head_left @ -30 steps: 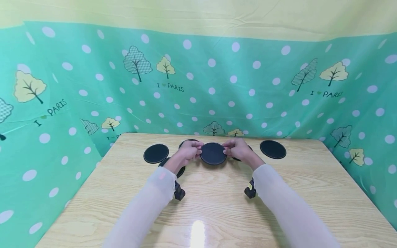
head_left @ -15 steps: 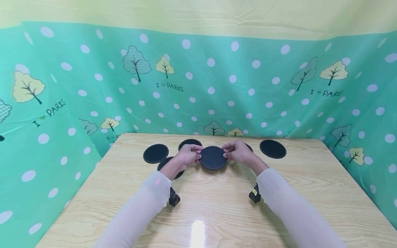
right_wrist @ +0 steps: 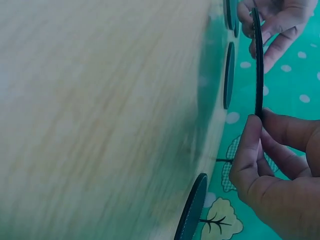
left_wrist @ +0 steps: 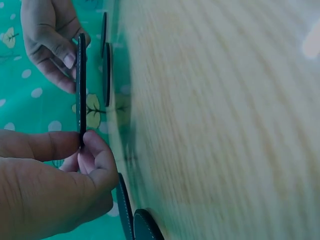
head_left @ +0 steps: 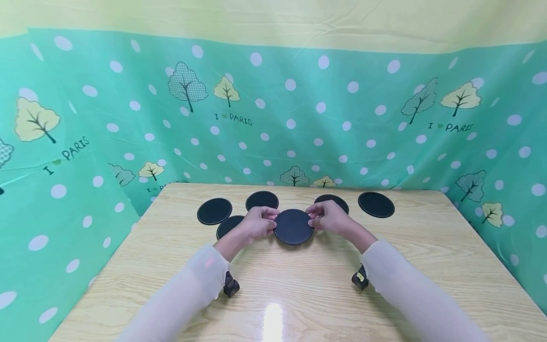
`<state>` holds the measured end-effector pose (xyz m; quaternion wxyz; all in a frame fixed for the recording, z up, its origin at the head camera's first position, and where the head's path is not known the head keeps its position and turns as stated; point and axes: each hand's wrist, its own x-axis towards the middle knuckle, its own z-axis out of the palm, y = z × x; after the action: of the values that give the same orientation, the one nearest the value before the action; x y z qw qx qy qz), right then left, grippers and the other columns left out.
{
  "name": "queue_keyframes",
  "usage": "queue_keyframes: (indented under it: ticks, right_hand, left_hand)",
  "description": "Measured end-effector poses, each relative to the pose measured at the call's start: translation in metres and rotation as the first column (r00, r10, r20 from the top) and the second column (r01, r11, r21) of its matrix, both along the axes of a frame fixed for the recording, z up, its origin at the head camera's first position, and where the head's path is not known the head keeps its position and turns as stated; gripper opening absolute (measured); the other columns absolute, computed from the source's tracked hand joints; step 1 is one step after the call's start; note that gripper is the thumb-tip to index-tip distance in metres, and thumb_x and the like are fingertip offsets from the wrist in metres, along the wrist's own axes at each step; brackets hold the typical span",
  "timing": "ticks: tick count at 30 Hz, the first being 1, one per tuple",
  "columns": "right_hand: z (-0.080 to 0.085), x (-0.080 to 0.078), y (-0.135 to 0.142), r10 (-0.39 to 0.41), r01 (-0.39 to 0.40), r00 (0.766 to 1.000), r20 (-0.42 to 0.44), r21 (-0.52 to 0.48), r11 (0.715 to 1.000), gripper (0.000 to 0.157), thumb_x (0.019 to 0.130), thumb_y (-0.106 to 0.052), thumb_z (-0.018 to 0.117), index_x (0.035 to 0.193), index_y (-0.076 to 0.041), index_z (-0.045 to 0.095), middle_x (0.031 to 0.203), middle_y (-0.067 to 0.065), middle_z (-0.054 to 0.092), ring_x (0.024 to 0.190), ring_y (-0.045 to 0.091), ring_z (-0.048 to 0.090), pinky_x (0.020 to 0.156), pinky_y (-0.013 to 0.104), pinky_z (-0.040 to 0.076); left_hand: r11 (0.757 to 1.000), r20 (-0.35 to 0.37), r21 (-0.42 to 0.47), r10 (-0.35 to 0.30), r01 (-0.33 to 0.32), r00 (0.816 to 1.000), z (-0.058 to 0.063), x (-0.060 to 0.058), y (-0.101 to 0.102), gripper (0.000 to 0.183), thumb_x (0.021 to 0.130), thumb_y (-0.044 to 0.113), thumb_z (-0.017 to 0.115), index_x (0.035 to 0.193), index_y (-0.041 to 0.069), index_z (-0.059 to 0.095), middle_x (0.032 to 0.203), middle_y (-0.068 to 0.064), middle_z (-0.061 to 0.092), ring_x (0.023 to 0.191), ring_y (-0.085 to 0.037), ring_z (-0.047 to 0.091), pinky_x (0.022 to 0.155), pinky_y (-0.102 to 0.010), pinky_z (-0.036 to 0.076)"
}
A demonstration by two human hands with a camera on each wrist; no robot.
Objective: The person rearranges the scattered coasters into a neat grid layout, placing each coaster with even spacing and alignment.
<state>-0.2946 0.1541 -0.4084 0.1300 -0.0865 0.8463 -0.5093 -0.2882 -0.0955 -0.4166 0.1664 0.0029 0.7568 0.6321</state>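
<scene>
A round black coaster point(head_left: 293, 227) with pale edge stitching is held level above the table between both hands. My left hand point(head_left: 256, 223) pinches its left edge between thumb and fingers, and my right hand point(head_left: 332, 217) pinches the right edge the same way. In the left wrist view the coaster point(left_wrist: 81, 90) appears edge-on, with a gap between it and the wood. The right wrist view also shows the coaster point(right_wrist: 258, 65) edge-on, thumb on one face and fingers on the other.
More black coasters lie flat on the wooden table point(head_left: 295, 294): one at far left point(head_left: 214, 211), another coaster point(head_left: 262, 201) behind my left hand, a coaster point(head_left: 228, 227) partly under my left wrist, one coaster point(head_left: 337, 201) behind my right hand, and a coaster point(head_left: 376, 204) at far right. A green curtain point(head_left: 273, 109) stands behind.
Both hands have drawn the coaster toward the body, away from the back edge. The coaster behind the right hand now shows more fully.
</scene>
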Motion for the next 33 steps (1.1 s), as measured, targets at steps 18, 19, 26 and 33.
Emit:
queue_keyframes:
  ticks: [18, 19, 26, 33]
  right_hand:
    - [-0.001, 0.036, -0.003, 0.032, -0.030, 0.999, 0.042, -0.042, 0.999, 0.037, 0.088, 0.017, 0.060, 0.122, 0.006, 0.066, 0.102, 0.016, 0.060, 0.087, 0.019, 0.070, 0.074, 0.031, 0.062]
    - [-0.002, 0.038, -0.004, 0.037, -0.035, 0.998, 0.043, -0.043, 0.998, 0.037, 0.088, 0.016, 0.060, 0.123, 0.006, 0.066, 0.102, 0.016, 0.061, 0.087, 0.019, 0.070, 0.074, 0.032, 0.062]
    - [-0.005, 0.043, -0.009, 0.050, -0.049, 0.998, 0.048, -0.029, 0.998, 0.036, 0.086, 0.015, 0.066, 0.121, 0.006, 0.067, 0.101, 0.016, 0.062, 0.085, 0.018, 0.069, 0.075, 0.034, 0.063]
    - [-0.012, 0.043, -0.013, 0.013, -0.013, 0.998, 0.060, 0.008, 1.000, 0.037, 0.084, 0.016, 0.069, 0.118, 0.003, 0.069, 0.101, 0.014, 0.062, 0.084, 0.019, 0.066, 0.072, 0.030, 0.062]
  left_hand:
    - [0.998, 0.003, -0.007, -0.065, 0.065, 0.998, 0.000, 0.040, -0.009, 0.036, 0.092, -0.017, 0.060, 0.126, -0.005, 0.061, 0.115, -0.017, 0.056, 0.089, -0.020, 0.063, 0.082, -0.037, 0.062]
    - [0.998, 0.005, -0.010, -0.069, 0.069, 0.998, 0.000, 0.041, -0.010, 0.036, 0.092, -0.017, 0.060, 0.125, -0.005, 0.061, 0.115, -0.017, 0.056, 0.089, -0.020, 0.063, 0.081, -0.036, 0.062]
    - [0.996, 0.007, -0.050, -0.075, 0.075, 0.997, -0.002, 0.045, -0.015, 0.037, 0.090, -0.019, 0.062, 0.124, -0.004, 0.063, 0.114, -0.017, 0.055, 0.090, -0.024, 0.063, 0.076, -0.034, 0.062]
    - [0.995, 0.005, -0.066, -0.077, 0.077, 0.997, -0.007, 0.043, -0.016, 0.041, 0.086, -0.021, 0.065, 0.122, -0.003, 0.064, 0.113, -0.017, 0.056, 0.089, -0.023, 0.064, 0.077, -0.035, 0.063]
